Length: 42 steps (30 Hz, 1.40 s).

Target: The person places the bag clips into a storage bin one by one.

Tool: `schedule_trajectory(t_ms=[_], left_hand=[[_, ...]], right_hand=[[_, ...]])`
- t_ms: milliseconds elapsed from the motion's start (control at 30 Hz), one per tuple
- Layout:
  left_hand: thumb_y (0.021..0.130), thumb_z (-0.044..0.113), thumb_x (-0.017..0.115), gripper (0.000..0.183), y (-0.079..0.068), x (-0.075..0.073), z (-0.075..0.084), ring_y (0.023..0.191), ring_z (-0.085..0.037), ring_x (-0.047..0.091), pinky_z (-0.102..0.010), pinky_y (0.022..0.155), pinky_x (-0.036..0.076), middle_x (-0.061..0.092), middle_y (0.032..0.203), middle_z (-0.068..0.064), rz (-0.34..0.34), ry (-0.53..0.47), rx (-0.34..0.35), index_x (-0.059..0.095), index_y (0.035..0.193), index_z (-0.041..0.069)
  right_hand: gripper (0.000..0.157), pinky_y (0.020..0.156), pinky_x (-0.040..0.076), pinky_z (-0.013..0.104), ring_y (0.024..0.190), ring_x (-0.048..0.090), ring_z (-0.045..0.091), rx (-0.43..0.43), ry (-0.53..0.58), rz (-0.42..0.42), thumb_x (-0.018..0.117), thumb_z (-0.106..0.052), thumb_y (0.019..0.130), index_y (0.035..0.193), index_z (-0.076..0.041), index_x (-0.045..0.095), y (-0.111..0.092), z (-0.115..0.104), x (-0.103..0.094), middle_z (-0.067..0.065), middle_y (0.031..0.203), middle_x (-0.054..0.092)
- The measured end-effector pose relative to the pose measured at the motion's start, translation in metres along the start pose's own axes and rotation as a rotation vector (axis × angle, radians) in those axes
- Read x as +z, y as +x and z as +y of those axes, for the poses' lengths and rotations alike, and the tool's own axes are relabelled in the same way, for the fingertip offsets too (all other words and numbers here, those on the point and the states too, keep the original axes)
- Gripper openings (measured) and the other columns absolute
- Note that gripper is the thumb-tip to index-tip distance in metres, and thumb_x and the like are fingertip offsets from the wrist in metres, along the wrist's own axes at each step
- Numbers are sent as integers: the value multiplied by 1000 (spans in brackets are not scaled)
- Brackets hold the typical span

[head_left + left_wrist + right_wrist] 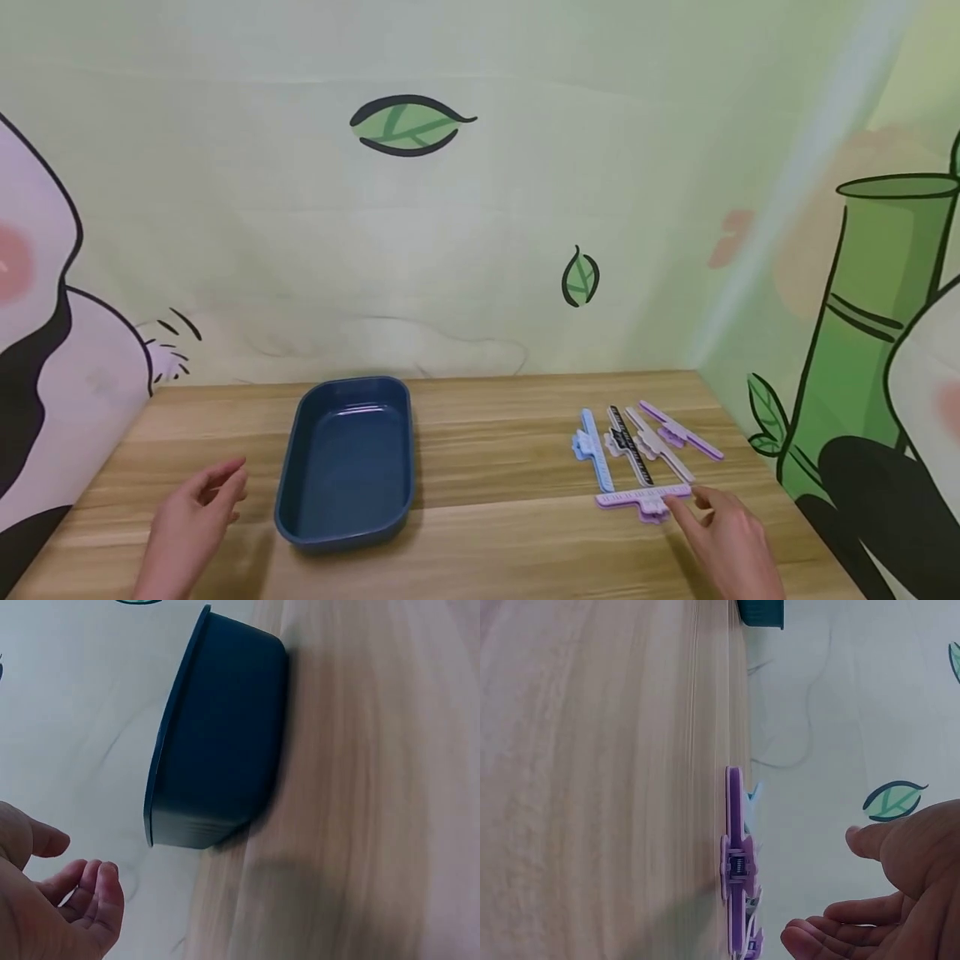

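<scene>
In the head view my left hand (193, 521) hovers left of a deep blue tray (288, 467), its fingers loosely bent and empty. The left wrist view shows the tray's outer wall (217, 727) beyond that hand. My right hand (727, 533) is by the right end of a pinkish-purple ruler-marked clip (626, 499) that lies crosswise. Thumb and fingers of this hand (900, 892) stand apart with nothing between them in the right wrist view. Behind that clip lie a blue clip (597, 454), a black clip (632, 446), a pale pink clip (663, 446) and a purple clip (697, 437).
Everything stands on a wood-grain table (495, 467). A printed cloth backdrop (510, 183) with leaves rises behind the table's far edge, and its bamboo and panda drawings continue along both sides.
</scene>
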<state>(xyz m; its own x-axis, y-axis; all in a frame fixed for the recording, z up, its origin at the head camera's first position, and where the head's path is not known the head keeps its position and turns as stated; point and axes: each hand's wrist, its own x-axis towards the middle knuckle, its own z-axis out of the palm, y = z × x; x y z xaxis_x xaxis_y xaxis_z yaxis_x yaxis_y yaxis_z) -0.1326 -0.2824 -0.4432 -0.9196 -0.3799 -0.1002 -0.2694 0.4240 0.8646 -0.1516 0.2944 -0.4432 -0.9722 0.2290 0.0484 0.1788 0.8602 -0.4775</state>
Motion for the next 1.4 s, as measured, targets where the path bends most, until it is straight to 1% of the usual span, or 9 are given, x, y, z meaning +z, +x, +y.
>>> schedule_trajectory(t_ms=[167,300,500,600,700,933,1033,1233,1400], left_hand=[[108,33,53,52,8,10,3,83,8,56,-19,72,54,63,130,-24,2,-40,41,54,144,-5],[108,29,54,50,14,18,4,82,8,56,-21,72,54,64,130,-25,9,-59,58,55,142,-7],[107,29,56,49,23,28,2,83,2,59,-22,70,54,67,123,-23,11,-68,43,56,141,-7],[107,29,57,50,24,31,0,83,1,59,-21,69,53,65,125,-24,10,-67,36,55,141,-7],[107,30,58,50,25,35,-2,84,0,59,-19,68,51,63,128,-27,11,-20,52,57,140,-7],[105,21,62,41,30,51,-5,102,-26,63,-17,68,46,66,126,-28,38,66,112,63,134,-8],[104,18,62,40,31,52,-5,98,-23,63,-18,68,46,67,124,-28,56,62,116,63,133,-8],[102,16,65,38,31,54,-5,88,-9,57,-17,67,44,69,114,-23,82,34,115,64,131,-9],[104,18,63,41,29,55,-6,93,-12,55,-16,70,43,66,116,-20,54,-2,59,61,136,-7]], right_hand=[[77,82,52,54,95,66,36,14,6,-63,64,-54,99,131,16,56,7,4,2,32,116,64],[73,85,51,57,97,64,40,36,2,-69,66,-50,99,127,17,57,11,4,6,33,115,63],[71,90,48,60,105,61,46,46,19,-41,70,-45,97,127,18,58,16,3,13,34,115,63],[69,89,48,59,102,62,42,49,32,-48,71,-43,97,128,17,58,19,0,18,31,114,64],[68,87,49,58,101,62,40,44,33,-53,71,-43,96,127,17,58,20,-2,22,29,112,65],[56,73,47,46,81,54,28,59,23,-60,74,-37,94,113,15,63,19,1,26,15,89,60],[51,70,44,43,78,52,27,38,30,-59,75,-37,93,104,12,64,21,1,29,12,85,58],[47,73,47,46,78,55,26,31,47,-70,78,-35,91,100,9,66,24,3,37,12,87,64],[54,75,47,48,79,53,29,62,49,-94,80,-37,90,101,13,64,25,3,42,16,88,61]])
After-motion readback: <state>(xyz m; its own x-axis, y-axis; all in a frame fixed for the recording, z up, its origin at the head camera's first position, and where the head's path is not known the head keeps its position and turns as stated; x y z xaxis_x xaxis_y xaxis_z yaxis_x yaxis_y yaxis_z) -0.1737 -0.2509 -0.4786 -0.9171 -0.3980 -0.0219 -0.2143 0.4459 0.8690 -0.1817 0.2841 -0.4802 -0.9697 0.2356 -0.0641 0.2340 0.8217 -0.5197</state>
